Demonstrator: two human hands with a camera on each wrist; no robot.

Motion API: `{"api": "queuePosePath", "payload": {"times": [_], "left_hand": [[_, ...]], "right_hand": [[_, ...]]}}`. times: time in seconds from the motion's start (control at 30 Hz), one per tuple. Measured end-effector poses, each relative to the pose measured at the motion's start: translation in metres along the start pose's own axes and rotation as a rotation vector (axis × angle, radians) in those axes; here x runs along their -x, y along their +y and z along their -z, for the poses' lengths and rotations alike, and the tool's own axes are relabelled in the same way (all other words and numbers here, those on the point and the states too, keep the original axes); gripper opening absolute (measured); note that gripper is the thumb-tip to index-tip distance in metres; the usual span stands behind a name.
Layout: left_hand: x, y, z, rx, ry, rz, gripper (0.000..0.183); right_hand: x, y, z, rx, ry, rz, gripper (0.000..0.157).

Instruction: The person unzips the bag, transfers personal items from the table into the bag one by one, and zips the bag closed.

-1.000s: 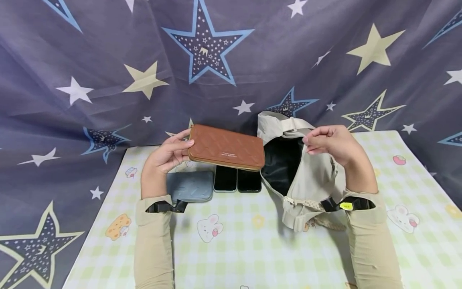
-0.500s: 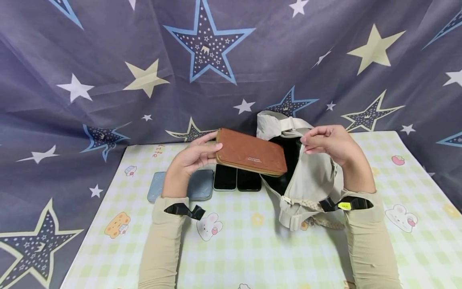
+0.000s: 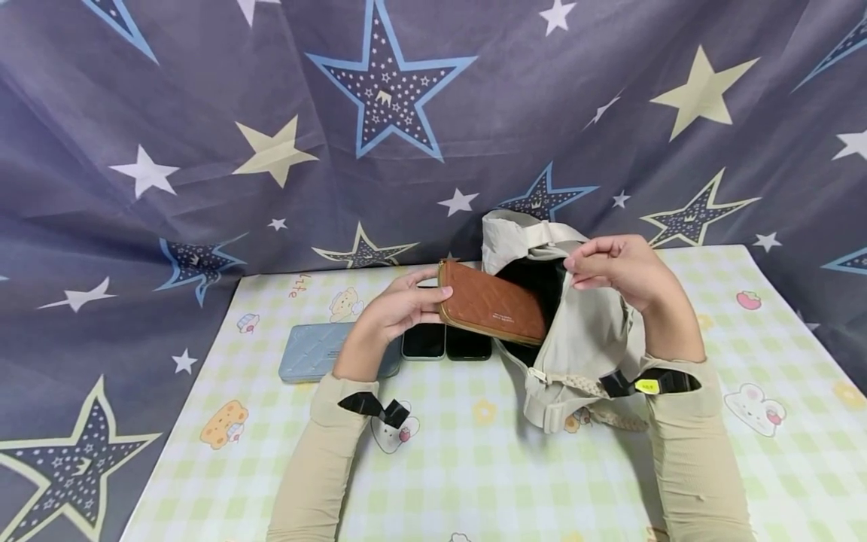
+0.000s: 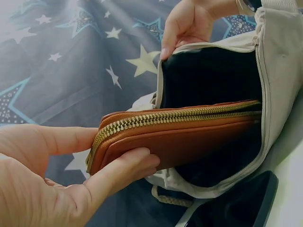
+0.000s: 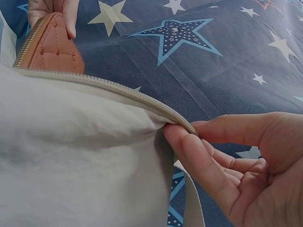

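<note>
A brown quilted zip wallet [image 3: 497,305] is gripped at its left end by my left hand [image 3: 400,305], thumb on one face and fingers on the other. Its far end reaches into the dark mouth of a cream bag [image 3: 596,324]. In the left wrist view the wallet [image 4: 142,137] shows its brass zipper edge, and its front part lies inside the opening. My right hand [image 3: 626,275] pinches the bag's zippered rim on the right side. Up close in the right wrist view, thumb and fingers of the right hand [image 5: 236,165] hold that rim's zipper tape [image 5: 137,97].
A blue-grey wallet [image 3: 311,350] lies on the checkered tablecloth [image 3: 440,489] at left, partly behind the left forearm. Two dark phones, one left [image 3: 423,342] and one right [image 3: 469,344], lie between it and the bag. A star-patterned curtain [image 3: 203,150] hangs behind the table.
My left hand has carried the brown wallet rightward and slightly down, and its far end has passed into the bag's mouth. The right hand stays pinching the rim.
</note>
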State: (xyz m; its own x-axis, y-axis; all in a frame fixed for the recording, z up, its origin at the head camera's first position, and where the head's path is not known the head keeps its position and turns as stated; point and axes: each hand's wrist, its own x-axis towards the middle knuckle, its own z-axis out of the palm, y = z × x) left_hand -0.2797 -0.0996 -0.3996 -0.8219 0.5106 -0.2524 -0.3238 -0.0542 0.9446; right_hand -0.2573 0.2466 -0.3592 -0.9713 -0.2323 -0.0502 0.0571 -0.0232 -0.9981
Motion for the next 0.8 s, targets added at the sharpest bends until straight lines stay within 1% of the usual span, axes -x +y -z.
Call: {"api": "queuePosePath", "payload": {"times": [0.2, 0.27, 0.33, 0.43, 0.5, 0.67, 0.8], "left_hand": [[0.0003, -0.0025, 0.0041, -0.164, 0.029, 0.036, 0.054], [-0.0001, -0.0027, 0.0044, -0.191, 0.035, 0.038, 0.052], [-0.0005, -0.0018, 0.0041, -0.192, 0.039, 0.03, 0.052], [-0.0002, 0.0002, 0.0037, -0.172, 0.046, 0.014, 0.051], [0.0001, 0.0006, 0.0037, -0.143, 0.052, 0.015, 0.05], [0.001, 0.0, 0.0048, -0.043, 0.055, 0.033, 0.051], [0.0007, -0.0019, 0.0037, 0.037, 0.059, 0.03, 0.051]], "right_hand": [[0.0003, -0.0003, -0.0011, 0.02, -0.001, -0.011, 0.021], [0.0004, -0.0007, -0.0016, 0.019, 0.0, -0.011, 0.021], [0.0005, -0.0019, -0.0021, 0.019, 0.003, -0.007, 0.02], [0.0005, -0.0038, -0.0023, 0.019, 0.006, -0.001, 0.021], [0.0007, -0.0043, -0.0021, 0.018, 0.006, -0.004, 0.021], [0.0017, -0.0042, -0.0019, 0.017, -0.001, -0.019, 0.021], [0.0021, -0.0037, -0.0026, 0.024, -0.002, -0.019, 0.02]]}}
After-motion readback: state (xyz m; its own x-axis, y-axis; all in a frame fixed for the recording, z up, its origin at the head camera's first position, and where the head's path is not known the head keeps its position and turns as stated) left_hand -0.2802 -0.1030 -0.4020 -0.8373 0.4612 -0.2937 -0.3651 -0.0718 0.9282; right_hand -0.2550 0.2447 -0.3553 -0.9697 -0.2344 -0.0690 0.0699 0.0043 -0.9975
